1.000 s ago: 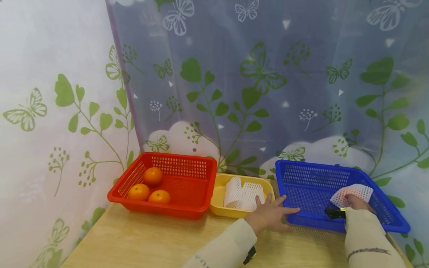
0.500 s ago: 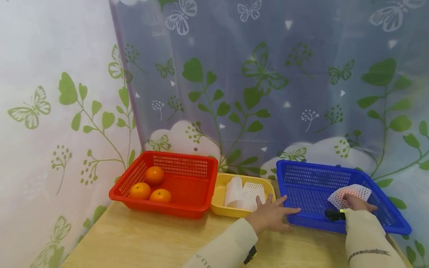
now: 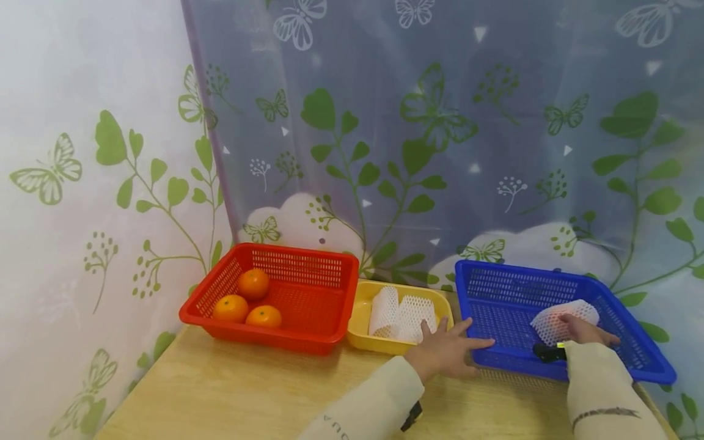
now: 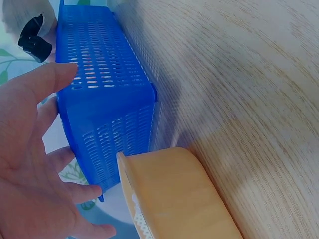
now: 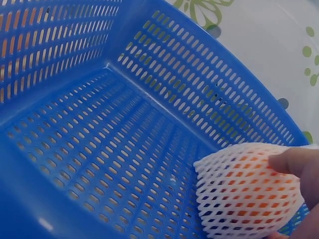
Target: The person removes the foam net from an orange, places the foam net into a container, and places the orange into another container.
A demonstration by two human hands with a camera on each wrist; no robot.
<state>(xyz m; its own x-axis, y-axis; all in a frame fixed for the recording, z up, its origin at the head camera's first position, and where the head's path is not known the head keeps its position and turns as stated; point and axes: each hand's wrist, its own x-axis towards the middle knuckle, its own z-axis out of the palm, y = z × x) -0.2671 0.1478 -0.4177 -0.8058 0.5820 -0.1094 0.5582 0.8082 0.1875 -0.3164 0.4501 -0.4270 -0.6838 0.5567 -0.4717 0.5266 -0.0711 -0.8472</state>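
Note:
An orange in a white foam net sleeve [image 3: 550, 324] lies inside the blue basket [image 3: 508, 350], toward its right side. My right hand [image 3: 587, 332] holds it; in the right wrist view a digit [image 5: 289, 162] presses on the net from above and another fingertip shows below. Orange colour shows through the mesh. My left hand [image 3: 448, 351] has its fingers spread at the blue basket's left front corner, touching the rim. Next to it, the yellow tray [image 3: 360, 333] holds white foam nets [image 3: 415, 318].
The red basket [image 3: 324, 339] stands at the left with 3 bare oranges [image 3: 254, 284] in its left part. All the containers are on a wooden table [image 3: 247, 391], against a printed curtain [image 3: 352, 153] at the back.
The netted orange has shifted a little left in the blue basket, with my right fingertips following. My left hand stays at the basket's corner. The head view has tilted slightly.

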